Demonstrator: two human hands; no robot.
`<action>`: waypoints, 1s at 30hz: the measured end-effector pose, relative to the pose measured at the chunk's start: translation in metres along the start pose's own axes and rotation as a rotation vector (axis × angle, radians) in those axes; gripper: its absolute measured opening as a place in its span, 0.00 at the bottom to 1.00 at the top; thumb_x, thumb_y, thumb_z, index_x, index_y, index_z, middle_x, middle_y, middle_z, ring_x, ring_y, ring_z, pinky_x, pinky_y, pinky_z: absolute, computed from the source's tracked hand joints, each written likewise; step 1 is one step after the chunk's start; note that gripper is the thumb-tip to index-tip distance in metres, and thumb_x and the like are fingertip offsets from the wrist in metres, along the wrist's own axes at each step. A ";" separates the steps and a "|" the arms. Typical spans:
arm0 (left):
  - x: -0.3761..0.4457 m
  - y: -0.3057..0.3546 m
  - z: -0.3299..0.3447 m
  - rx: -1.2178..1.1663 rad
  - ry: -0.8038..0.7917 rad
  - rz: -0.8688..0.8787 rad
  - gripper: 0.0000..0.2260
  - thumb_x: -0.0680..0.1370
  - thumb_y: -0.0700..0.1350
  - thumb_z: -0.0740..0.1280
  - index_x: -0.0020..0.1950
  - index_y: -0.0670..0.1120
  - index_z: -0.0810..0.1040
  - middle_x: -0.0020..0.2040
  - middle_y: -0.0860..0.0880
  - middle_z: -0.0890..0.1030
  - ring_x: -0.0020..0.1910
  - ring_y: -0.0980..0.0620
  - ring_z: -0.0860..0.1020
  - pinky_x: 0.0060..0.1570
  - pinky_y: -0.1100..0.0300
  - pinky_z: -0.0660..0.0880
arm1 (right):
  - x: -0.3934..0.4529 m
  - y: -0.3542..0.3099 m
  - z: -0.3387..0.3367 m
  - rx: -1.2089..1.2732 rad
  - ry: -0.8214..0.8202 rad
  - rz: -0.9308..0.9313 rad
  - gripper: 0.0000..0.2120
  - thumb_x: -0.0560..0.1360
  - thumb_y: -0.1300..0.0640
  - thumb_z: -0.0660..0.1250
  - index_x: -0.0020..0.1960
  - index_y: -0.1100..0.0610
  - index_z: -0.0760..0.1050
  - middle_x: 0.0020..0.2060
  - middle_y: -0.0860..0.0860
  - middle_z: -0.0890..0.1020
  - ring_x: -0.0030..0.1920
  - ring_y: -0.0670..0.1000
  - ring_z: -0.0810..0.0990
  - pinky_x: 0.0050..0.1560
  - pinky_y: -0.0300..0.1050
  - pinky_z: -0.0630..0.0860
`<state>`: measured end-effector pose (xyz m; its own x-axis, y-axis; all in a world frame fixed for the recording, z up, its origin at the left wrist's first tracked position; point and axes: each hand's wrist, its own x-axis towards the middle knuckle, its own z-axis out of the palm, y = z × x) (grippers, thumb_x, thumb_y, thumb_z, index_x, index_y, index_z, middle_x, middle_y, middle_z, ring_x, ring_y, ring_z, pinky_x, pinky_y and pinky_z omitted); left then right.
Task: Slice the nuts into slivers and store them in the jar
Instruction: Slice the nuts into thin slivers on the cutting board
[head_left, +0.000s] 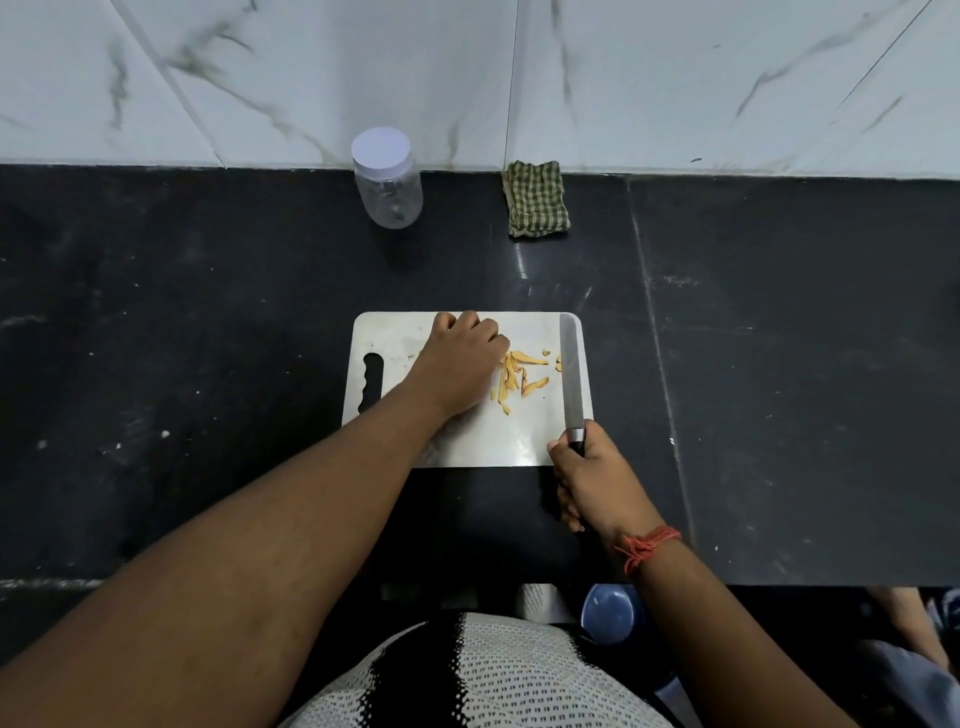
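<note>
Nut slivers (519, 376) lie mid-board; left hand (460, 364) curled, contents hidden; right hand (592, 480) clamps knife (571, 379). Keep left fingertips tucked, slice thinly.

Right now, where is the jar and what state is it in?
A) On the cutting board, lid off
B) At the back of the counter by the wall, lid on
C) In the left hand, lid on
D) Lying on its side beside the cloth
B: the jar stands upright at the back of the counter against the wall, white lid on, apart from the cutting board.
</note>
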<state>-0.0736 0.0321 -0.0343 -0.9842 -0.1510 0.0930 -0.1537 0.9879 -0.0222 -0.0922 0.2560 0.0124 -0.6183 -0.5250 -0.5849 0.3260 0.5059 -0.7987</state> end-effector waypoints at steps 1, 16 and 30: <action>0.000 0.000 0.000 0.011 0.008 -0.001 0.09 0.77 0.39 0.63 0.53 0.47 0.80 0.52 0.48 0.80 0.51 0.45 0.75 0.51 0.48 0.69 | 0.000 0.000 0.000 -0.003 0.001 0.000 0.06 0.82 0.54 0.58 0.55 0.56 0.66 0.26 0.54 0.68 0.21 0.52 0.65 0.23 0.44 0.66; -0.049 0.001 -0.001 -0.492 0.106 -0.482 0.11 0.81 0.41 0.65 0.62 0.47 0.81 0.53 0.46 0.78 0.51 0.46 0.78 0.58 0.47 0.72 | 0.009 0.006 -0.002 0.024 0.028 -0.013 0.06 0.81 0.55 0.59 0.49 0.56 0.65 0.27 0.53 0.68 0.21 0.53 0.65 0.22 0.44 0.66; -0.076 0.006 0.003 -0.361 0.064 -0.422 0.11 0.81 0.50 0.66 0.60 0.49 0.82 0.51 0.48 0.81 0.52 0.46 0.77 0.55 0.47 0.70 | 0.007 0.003 0.025 -0.063 -0.064 0.012 0.07 0.81 0.52 0.59 0.47 0.54 0.65 0.26 0.52 0.67 0.22 0.52 0.65 0.23 0.44 0.66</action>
<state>0.0004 0.0497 -0.0445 -0.8346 -0.5450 0.0801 -0.4824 0.7933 0.3715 -0.0777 0.2366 0.0023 -0.5667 -0.5602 -0.6042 0.2864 0.5536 -0.7820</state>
